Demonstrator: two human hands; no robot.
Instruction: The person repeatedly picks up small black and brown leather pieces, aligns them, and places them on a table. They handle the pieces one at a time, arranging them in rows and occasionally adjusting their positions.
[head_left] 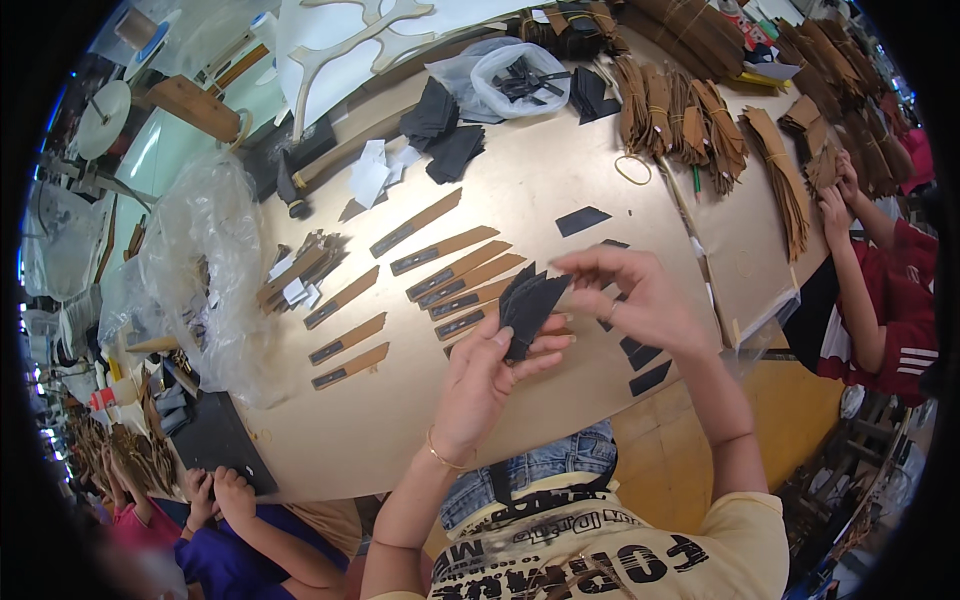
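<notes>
A tan work table (330,440) fills the centre of a cluttered workroom. Clock positions are taken from the black stack (532,308) of slant-ended pieces, held over the table.

The left hand (482,365) pinches the stack, thumb on top and fingers beneath, apparently to present the fanned upper edges to the other hand. The right hand (640,292) is at 3 o'clock, fingers partly curled, tips at the stack's edge; whether they grip a piece cannot be told.

Brown strips (432,220) lie from 8 to 10 o'clock, angled alike, probably to keep each dark end exposed. Single black pieces (583,220) lie from 1 to 4 o'clock, seemingly spaced for separate pick-up.

Containers: at 12 o'clock, an open translucent bag (500,108) contains narrow black strips (530,82). At 9 o'clock, a large clear bag (200,270) lies crumpled; its contents cannot be determined.
</notes>
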